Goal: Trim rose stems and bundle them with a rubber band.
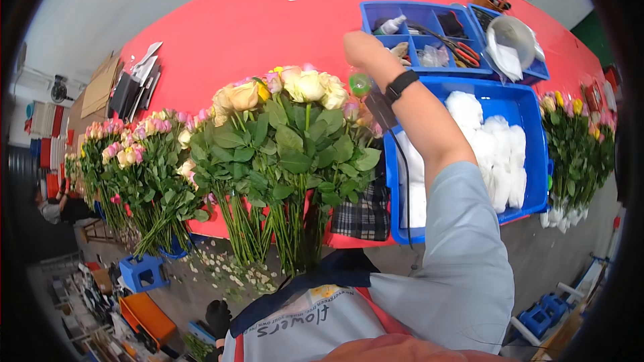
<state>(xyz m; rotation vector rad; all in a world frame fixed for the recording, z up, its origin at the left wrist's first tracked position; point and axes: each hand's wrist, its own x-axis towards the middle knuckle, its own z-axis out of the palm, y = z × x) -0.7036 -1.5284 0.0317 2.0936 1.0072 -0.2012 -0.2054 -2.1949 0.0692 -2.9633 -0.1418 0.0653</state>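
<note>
My right hand (360, 46), bare above a black wristband, reaches over the red-covered table (282, 25). It is near the front left corner of a blue compartment tray (427, 69); its fingertips are hidden. Below the hand are a round green object (359, 84) and a dark corded device (381, 110). My left hand (219, 318), seemingly black-gloved, is low at the left beside my body, its grip unclear. Before me stands a large bunch of cream, yellow and pink roses (307, 85), stems overhanging the table edge.
A blue bin (538, 151) holds white wrapped bundles (498, 161). The tray holds scissors (467, 55) and a small bottle (390, 25). More rose bunches (146, 161) stand left and right (573, 151). A blue stool (143, 272) and petals (236, 266) are on the floor. A co-worker (58, 206) is at far left.
</note>
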